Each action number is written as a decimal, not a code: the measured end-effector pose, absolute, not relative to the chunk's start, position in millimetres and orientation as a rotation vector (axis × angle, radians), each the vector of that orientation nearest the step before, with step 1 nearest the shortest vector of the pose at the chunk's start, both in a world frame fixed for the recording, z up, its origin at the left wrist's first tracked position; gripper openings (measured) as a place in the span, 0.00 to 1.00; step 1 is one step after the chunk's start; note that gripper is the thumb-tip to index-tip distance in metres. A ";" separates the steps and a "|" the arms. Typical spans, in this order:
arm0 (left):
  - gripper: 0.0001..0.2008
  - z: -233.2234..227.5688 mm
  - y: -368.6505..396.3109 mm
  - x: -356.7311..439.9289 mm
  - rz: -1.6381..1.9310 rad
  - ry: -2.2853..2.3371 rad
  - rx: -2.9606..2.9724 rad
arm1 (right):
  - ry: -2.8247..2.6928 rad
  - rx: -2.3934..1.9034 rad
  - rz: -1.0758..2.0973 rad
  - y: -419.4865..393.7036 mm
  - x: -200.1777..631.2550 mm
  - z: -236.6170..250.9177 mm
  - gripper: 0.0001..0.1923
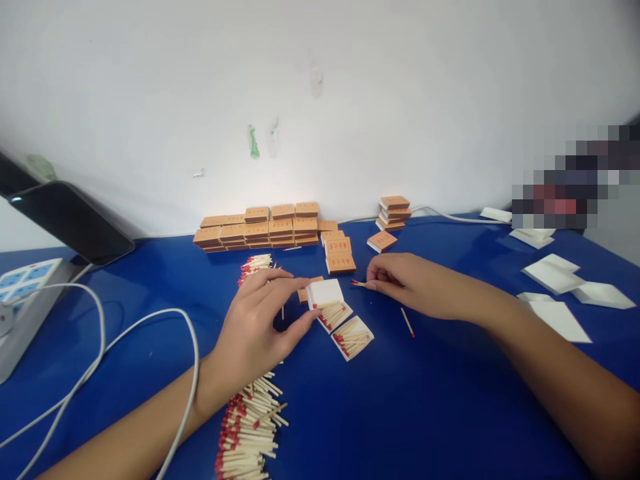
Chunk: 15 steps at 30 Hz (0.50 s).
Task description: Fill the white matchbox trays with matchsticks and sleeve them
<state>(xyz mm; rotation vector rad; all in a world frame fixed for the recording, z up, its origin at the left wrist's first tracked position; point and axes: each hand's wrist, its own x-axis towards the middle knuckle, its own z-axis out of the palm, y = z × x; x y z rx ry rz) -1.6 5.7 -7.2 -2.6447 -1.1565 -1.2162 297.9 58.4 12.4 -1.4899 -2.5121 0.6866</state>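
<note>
My left hand (255,320) is grasping the white matchbox tray (327,300) between thumb and fingers — my right hand (400,280) is pinching a match (358,283) — both over the blue surface (400,413).

Orange matchboxes (260,230) are stacked along the desk's (425,413) far edge. A power strip (23,293) and white cables (120,333) lie at its left edge, white trays (555,273) near its right.
</note>
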 end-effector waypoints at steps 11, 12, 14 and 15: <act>0.18 -6.4 4.2 0.5 -1.186 -1.155 -2.680 | -2.303 -1.249 0.631 41.4 274.6 25.4 0.12; 0.19 -5.9 3.6 0.7 -1.180 -1.149 -2.688 | -2.279 -1.215 0.618 37.5 269.9 26.2 0.11; 0.20 -4.9 2.6 1.2 -1.179 -1.135 -2.697 | -2.275 -1.146 0.585 30.1 261.1 25.3 0.10; 0.20 -4.5 2.2 1.4 -1.182 -1.127 -2.698 | -2.288 -1.113 0.556 26.9 257.3 23.7 0.09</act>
